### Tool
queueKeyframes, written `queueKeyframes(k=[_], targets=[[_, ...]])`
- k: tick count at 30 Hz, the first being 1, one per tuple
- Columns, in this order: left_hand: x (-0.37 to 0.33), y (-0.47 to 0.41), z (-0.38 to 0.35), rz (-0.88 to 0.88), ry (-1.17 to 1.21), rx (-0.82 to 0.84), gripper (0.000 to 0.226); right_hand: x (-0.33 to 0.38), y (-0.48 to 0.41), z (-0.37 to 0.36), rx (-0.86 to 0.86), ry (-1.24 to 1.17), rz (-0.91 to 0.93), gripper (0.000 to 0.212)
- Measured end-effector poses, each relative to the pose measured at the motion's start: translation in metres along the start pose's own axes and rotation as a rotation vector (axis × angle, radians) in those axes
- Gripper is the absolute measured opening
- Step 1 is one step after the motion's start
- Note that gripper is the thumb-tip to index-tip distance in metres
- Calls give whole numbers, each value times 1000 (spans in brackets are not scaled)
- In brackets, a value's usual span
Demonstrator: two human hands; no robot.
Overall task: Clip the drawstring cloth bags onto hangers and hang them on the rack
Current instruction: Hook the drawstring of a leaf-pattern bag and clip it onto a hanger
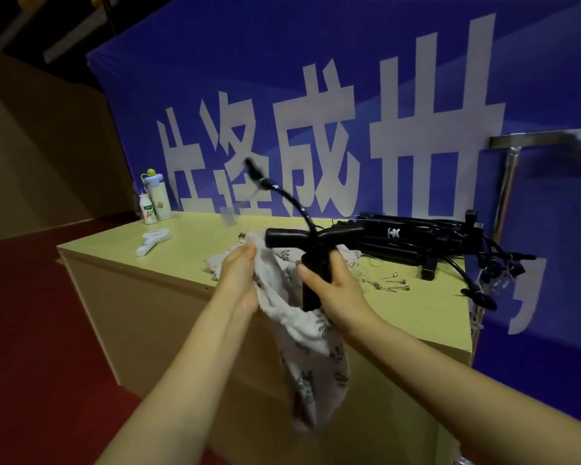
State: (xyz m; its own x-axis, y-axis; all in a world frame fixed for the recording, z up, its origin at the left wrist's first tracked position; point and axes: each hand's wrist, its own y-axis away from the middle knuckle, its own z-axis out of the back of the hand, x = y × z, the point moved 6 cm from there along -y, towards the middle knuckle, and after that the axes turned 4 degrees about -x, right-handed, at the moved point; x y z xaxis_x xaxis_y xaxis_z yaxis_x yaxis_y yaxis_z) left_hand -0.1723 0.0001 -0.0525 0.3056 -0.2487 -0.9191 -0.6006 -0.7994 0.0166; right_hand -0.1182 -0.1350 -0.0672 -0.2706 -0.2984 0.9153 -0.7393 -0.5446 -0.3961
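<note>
A floral drawstring cloth bag hangs over the front edge of the table. My left hand grips the rim of its mouth and holds it apart. My right hand is curled round the barrel of a black T-handled tool, whose lower end is inside the bag's mouth. A thin black hose arcs up and to the left from the tool, its tip blurred. More floral cloth lies on the table behind my hands. A metal rack bar stands at the right.
A pile of black T-handled tools with hoses lies on the yellow-green table at the back right, with several small metal needles in front. Two bottles and a white hand fan sit at the far left. A blue banner hangs behind.
</note>
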Motion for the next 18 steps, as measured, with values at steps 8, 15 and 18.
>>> queueKeyframes(k=[8,15,18], targets=[[9,30,-29,-161,75,246,73,13,-7,-12,-74,214,50,21],[13,30,-27,-232,-303,140,13,7,-3,-21,62,409,49,28],[11,24,-25,-152,-99,221,10,11,0,-7,119,48,-104,27]])
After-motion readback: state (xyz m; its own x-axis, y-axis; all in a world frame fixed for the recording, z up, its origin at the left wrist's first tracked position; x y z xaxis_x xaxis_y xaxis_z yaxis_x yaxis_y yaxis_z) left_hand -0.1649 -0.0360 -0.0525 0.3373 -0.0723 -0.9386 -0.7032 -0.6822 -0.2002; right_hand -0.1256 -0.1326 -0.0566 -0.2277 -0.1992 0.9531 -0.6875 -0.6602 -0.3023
